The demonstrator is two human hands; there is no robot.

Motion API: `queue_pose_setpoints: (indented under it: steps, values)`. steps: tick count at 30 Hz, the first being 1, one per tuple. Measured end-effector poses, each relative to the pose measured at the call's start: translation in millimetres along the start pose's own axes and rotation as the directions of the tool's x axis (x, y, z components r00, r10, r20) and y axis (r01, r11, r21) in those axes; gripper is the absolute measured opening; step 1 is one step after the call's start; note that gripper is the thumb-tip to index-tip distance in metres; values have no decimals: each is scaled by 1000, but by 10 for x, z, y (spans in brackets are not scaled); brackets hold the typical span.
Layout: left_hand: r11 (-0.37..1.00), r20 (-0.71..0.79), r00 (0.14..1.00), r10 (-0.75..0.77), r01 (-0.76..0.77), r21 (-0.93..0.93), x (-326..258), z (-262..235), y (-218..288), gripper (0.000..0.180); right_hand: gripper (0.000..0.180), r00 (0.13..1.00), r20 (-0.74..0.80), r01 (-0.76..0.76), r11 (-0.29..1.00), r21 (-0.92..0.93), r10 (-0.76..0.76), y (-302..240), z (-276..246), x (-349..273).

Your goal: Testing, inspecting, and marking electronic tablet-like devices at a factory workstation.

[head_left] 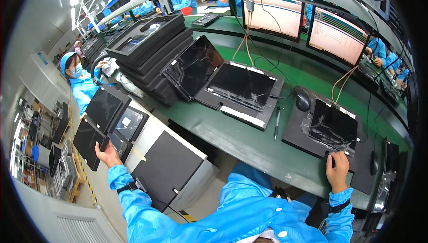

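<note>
My left hand grips the edge of a flat black screen panel at the far left, its thumb against the near corner. Beside that panel lie another dark panel and a film-covered one in a black tray. On the right, my right hand is closed at the lower edge of a screen panel that rests on a dark foam pad. Its fingers curl around something small and dark that I cannot make out.
A green bench carries two more panels, one flat and one tilted, a pen and two mice. Black foam trays are stacked behind. Cables hang before two monitors. A co-worker stands left.
</note>
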State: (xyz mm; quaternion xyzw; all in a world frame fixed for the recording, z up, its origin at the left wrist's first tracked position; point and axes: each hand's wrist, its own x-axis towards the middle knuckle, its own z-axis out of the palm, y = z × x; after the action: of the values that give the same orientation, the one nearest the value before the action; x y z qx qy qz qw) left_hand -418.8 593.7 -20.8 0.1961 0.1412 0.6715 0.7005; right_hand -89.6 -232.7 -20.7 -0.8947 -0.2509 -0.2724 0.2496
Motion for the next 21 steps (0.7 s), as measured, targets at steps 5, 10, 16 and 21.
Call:
queue_pose_setpoints:
  steps: [5, 10, 16, 21]
  values:
    - [992, 80, 996, -48, 39, 116, -1091, 162, 502, 23, 7, 993, 58, -104, 993, 62, 101, -165, -57, 87]
    - [965, 31, 972, -233, 227, 133, -2498, 402, 600, 27, 18, 959, 271, -191, 897, 398, 84, -572, -155, 169]
    - [753, 158, 737, -657, 648, 113, -3672, 649, -46, 41, 88, 729, 669, -660, 114, 743, -145, -968, -77, 248]
    - [367, 201, 313, -928, 857, 361, -4427, 1101, -716, 57, 90, 681, 722, -718, -84, 691, 122, -859, -515, -128]
